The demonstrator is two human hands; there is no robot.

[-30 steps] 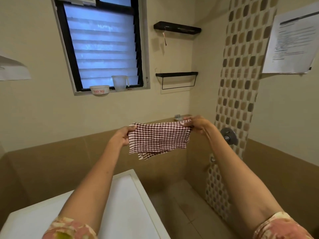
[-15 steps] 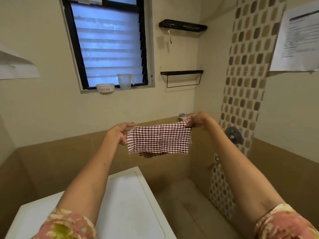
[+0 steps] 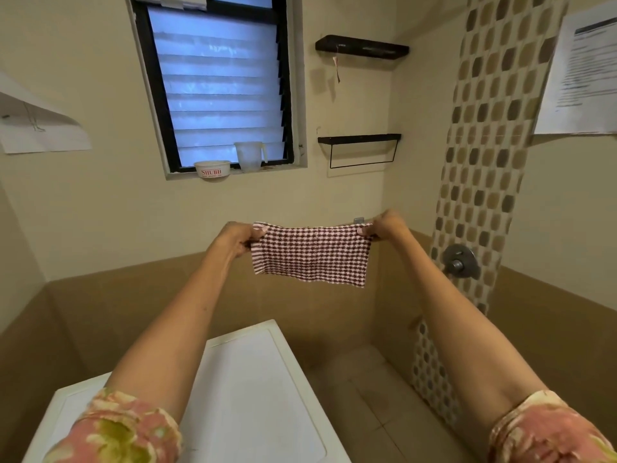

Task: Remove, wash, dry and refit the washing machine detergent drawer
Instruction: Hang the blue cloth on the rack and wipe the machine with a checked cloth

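left hand (image 3: 237,240) and right hand (image 3: 384,227) hold checked cloth (image 3: 312,255) taut.

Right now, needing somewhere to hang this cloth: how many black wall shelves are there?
2: upper shelf right of the window; lower shelf, with a rail, directly below it.

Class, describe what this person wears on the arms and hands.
The left sleeve and right sleeve are short, pink fabric with cream and yellow-green floral blotches. The forearms are uncovered. The left hand and right hand show no gloves, watch or bangles.
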